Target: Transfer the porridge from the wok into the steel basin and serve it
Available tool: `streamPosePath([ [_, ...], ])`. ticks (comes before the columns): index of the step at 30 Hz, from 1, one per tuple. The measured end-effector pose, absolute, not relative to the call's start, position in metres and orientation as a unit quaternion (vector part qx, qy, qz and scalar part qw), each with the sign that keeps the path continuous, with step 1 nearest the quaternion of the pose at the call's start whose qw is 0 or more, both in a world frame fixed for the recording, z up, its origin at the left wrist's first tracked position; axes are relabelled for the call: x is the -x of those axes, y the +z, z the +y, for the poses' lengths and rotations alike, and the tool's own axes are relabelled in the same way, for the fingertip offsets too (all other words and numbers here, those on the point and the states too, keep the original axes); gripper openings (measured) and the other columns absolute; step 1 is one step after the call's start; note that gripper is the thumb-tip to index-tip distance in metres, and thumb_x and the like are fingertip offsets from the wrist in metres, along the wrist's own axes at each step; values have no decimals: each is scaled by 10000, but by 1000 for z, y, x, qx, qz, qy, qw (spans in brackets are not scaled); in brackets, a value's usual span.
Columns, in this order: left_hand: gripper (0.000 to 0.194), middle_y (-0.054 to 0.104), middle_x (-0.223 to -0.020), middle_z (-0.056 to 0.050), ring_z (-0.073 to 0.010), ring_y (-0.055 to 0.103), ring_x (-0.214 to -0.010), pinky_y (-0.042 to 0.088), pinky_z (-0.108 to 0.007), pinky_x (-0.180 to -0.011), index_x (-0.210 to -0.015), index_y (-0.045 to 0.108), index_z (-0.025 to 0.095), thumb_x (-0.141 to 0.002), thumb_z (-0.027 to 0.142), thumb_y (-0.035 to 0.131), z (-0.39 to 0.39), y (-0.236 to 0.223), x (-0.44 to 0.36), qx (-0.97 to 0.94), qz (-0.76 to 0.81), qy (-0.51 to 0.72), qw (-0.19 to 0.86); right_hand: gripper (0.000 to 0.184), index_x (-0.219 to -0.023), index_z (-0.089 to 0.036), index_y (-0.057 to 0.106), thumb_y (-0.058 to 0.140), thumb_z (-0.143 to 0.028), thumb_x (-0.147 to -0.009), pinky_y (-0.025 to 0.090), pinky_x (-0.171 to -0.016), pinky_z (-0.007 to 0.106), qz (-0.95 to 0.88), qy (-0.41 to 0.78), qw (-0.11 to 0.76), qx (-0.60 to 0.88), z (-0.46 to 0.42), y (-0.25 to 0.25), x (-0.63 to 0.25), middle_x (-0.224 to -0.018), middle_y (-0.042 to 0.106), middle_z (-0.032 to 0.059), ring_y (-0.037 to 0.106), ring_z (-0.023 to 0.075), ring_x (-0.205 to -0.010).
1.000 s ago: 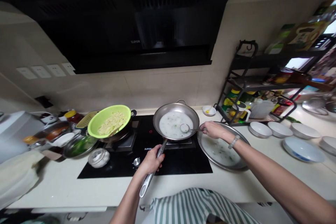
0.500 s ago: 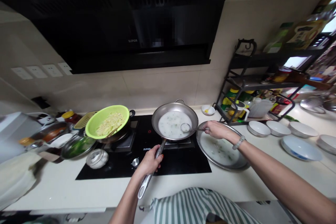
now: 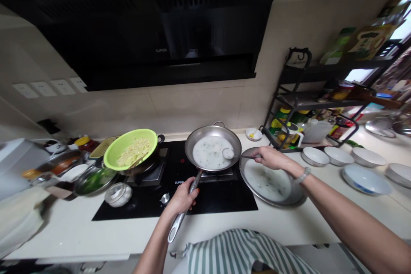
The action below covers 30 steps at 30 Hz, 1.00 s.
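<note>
A steel frying pan point(image 3: 193, 138) with white batter point(image 3: 210, 152) in it sits on the right burner of the black cooktop point(image 3: 224, 199). My left hand point(image 3: 183, 196) is closed round the pan's long metal handle point(image 3: 178, 219). My right hand point(image 3: 271, 157) grips a ladle point(image 3: 228, 153) whose bowl rests at the right side of the batter. Under my right wrist lies a wide steel basin point(image 3: 269, 183) with more white batter.
A green colander of noodles point(image 3: 131, 148) sits on a pot over the left burner. Jars, dishes and a small lidded bowl point(image 3: 118, 193) crowd the left counter. White bowls point(image 3: 315, 156) and a black rack point(image 3: 300, 107) of bottles stand at the right.
The ladle has slid from the middle of the batter toward the pan's right rim, and my right hand has drawn back to the right with it. My left hand keeps its hold.
</note>
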<state>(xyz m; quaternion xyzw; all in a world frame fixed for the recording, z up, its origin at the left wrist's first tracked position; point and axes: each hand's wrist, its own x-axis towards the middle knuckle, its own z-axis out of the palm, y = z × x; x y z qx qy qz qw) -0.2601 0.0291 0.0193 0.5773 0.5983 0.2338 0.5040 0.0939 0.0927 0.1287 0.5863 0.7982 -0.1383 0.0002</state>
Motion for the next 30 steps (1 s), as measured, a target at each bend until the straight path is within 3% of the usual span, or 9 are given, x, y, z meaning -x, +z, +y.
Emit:
streamPosePath([
  [6, 560, 554, -788, -6, -91, 556, -499, 442, -184, -391, -1366, 391, 112, -840, 238, 537, 30, 19, 261, -580, 592, 234, 508, 338, -1075, -175, 736, 512, -243, -831, 464, -825, 281, 765, -147, -17, -627, 75, 136, -129, -1021, 747, 96, 674, 243, -969],
  [13, 583, 567, -806, -16, -82, 546, -479, 420, -178, -376, -1364, 385, 106, -832, 258, 569, 31, 16, 262, -582, 585, 240, 511, 262, -922, -175, 750, 512, -238, -832, 460, -694, 296, 699, -112, 7, -706, 41, 97, -176, -883, 749, 117, 686, 261, -850],
  [17, 584, 560, -791, -9, -86, 546, -475, 419, -184, -374, -1360, 394, 110, -830, 275, 577, 31, 14, 263, -583, 586, 242, 508, 324, -1063, -145, 703, 454, -174, -858, 452, -667, 327, 659, -40, 29, -750, 17, 61, -186, -943, 729, 174, 680, 299, -914],
  [21, 594, 552, -770, 2, -95, 554, -490, 422, -184, -380, -1365, 391, 113, -827, 282, 579, 31, 16, 263, -579, 588, 240, 512, 412, -1202, -147, 622, 412, -105, -850, 459, -637, 341, 644, 25, 20, -765, -6, 45, -190, -986, 712, 157, 691, 281, -835],
  [27, 605, 544, -753, 9, -101, 557, -497, 417, -186, -385, -1363, 384, 110, -820, 292, 580, 31, 17, 263, -578, 587, 237, 514, 458, -1299, -201, 566, 470, -172, -853, 476, -579, 330, 617, 152, -31, -771, -29, 41, -200, -1037, 670, 138, 669, 250, -761],
  [30, 623, 556, -766, 1, -102, 559, -502, 419, -189, -391, -1365, 382, 113, -811, 308, 591, 31, 16, 263, -577, 587, 238, 516, 453, -1292, -205, 580, 462, -181, -855, 481, -578, 332, 615, 133, -36, -777, -32, 31, -205, -989, 682, 128, 670, 251, -743],
])
